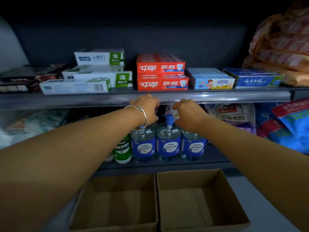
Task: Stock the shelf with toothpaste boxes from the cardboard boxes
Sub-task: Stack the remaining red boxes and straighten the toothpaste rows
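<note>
fingers of both hands curled, just below the shelf edge

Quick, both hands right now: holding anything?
Left hand: fingers curled below the shelf edge, nothing visibly held.
Right hand: fingers curled out of view; cannot tell.

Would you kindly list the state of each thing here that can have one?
Left cardboard box: open, empty.
Right cardboard box: open, empty.
Red toothpaste boxes: stacked two high on the upper shelf.
Green-and-white toothpaste boxes: piled unevenly.
Pump bottle: upright.
Left hand: fingers curled, hidden.
Right hand: fingers curled, hidden.
</note>
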### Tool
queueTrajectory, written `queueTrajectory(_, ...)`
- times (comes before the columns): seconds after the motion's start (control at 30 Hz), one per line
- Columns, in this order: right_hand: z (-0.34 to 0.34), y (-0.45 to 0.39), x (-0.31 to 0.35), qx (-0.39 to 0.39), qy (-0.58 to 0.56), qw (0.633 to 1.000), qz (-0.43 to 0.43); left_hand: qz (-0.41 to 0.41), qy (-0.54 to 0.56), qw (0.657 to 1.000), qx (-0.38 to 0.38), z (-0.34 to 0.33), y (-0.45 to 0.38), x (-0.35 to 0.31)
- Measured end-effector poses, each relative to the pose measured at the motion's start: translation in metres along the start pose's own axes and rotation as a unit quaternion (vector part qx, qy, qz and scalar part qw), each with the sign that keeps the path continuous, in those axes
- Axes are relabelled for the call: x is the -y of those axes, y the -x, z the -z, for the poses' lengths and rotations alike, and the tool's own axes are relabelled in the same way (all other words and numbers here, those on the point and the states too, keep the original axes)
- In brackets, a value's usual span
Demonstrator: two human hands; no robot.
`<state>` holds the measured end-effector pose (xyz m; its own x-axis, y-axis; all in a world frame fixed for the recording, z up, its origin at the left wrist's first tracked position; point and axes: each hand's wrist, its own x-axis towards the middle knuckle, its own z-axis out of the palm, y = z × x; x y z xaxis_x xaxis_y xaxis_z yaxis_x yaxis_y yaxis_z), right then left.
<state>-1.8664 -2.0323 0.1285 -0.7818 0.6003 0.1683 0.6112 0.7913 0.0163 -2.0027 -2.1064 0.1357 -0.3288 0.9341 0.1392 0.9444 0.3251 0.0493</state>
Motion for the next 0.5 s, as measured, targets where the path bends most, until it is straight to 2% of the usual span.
queueTrajectory(0.2, 0.001, 0.006, 0.048, -0.003, 0.010, 1.000, 0.013, 0.018, -0.007, 1.000, 0.005, -0.003, 0.036, 0.039)
queueTrajectory(0.33, 0.006, -0.027, 0.095, -0.006, -0.001, 1.000, 0.024, 0.036, 0.022, 0.999, -0.005, 0.005, 0.046, 0.100)
queueTrajectory(0.5, 0.001, -0.081, 0.188, -0.010, -0.029, 0.997, 0.064, 0.038, 0.034, 0.999, 0.006, 0.019, 0.056, 0.190)
